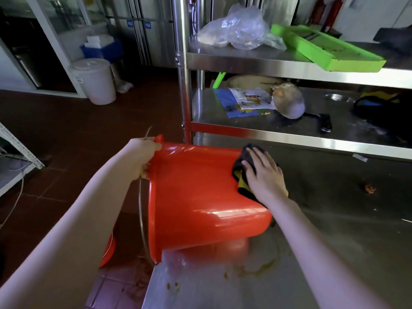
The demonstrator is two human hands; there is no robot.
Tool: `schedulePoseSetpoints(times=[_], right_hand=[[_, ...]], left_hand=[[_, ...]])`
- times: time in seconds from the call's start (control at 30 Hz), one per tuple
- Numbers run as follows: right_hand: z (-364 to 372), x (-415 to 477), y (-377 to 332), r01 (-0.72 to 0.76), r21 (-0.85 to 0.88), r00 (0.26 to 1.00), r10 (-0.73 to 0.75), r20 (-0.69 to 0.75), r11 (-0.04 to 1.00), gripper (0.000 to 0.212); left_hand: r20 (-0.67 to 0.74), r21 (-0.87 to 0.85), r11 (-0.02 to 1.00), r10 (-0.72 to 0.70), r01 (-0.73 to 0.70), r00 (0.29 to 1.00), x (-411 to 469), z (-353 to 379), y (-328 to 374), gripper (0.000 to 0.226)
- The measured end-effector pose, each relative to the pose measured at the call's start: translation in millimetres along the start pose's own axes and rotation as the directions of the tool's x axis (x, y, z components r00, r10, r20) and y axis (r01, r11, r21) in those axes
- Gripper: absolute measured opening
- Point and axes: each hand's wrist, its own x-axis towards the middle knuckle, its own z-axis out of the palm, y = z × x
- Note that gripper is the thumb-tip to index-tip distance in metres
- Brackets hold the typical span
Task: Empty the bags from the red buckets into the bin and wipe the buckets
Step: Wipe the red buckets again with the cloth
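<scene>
A red bucket [200,197] lies on its side on the steel table [334,230], its mouth facing left over the table's edge. My left hand [140,157] grips the bucket's rim at the top left, beside the wire handle [141,210]. My right hand [265,177] lies flat with straight fingers on a dark cloth with a yellow side [242,172], pressing it against the bucket's wall near its base. Part of a second red bucket [109,250] shows on the floor under my left forearm.
A steel shelf rack [289,63] rises behind the table, carrying a clear plastic bag [240,27], a green tray [327,50], papers and a pan. Yellow stains [256,268] mark the table. A white lidded bucket [93,79] stands on the brown tile floor at the left.
</scene>
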Motion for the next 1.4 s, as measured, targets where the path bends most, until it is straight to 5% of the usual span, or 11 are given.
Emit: schedulePoseSetpoints(times=[0.13,0.23,0.3,0.4,0.53,0.67,0.87,1.0,1.17,1.27,1.4], right_hand=[[6,-15,-77,0.254,-0.103,0.967,-0.256,-0.001,0.962,0.059],[18,-38,-146,0.519,-0.044,0.855,-0.516,0.056,0.854,0.061],[21,-42,-161,0.565,-0.037,0.824,-0.562,0.068,0.824,0.062],[19,-36,-145,0.489,-0.054,0.872,-0.487,0.051,0.87,0.066],[10,-10,-116,0.366,-0.042,0.925,-0.358,0.129,0.93,0.068],[-2,17,-71,0.262,-0.059,0.949,-0.246,0.197,0.963,0.071],[-20,18,-12,0.024,-0.07,0.969,-0.007,0.247,0.997,0.063],[-8,-4,-72,0.211,-0.087,0.971,-0.198,0.137,0.974,0.061],[21,-65,-145,0.506,-0.084,0.862,-0.507,0.005,0.859,0.06],[17,-56,-122,0.501,-0.076,0.864,-0.504,-0.017,0.862,0.059],[3,-27,-45,0.244,-0.086,0.97,-0.244,0.006,0.966,0.062]], left_hand=[[-0.029,0.064,0.998,-0.025,0.027,0.999,4,0,2,0.037],[0.003,0.123,0.992,-0.009,0.008,1.0,2,4,3,0.037],[0.063,0.147,0.989,-0.036,0.027,0.997,0,-1,2,0.037],[0.191,0.086,0.996,-0.008,-0.009,0.982,-13,-16,-5,0.048],[0.181,-0.059,0.971,0.239,-0.232,0.954,-48,-20,-60,0.081],[0.007,-0.103,0.926,0.367,-0.364,0.93,-82,-1,-120,0.053],[-0.092,-0.018,0.914,0.402,-0.405,0.911,-70,9,-113,0.042],[-0.077,-0.104,0.922,0.366,-0.373,0.927,-66,17,-98,0.036],[-0.069,-0.1,0.94,0.319,-0.325,0.945,-50,19,-77,0.035],[-0.046,-0.143,0.952,0.268,-0.272,0.962,-45,14,-70,0.037],[-0.11,-0.223,0.96,0.148,-0.169,0.983,-40,4,-61,0.039]])
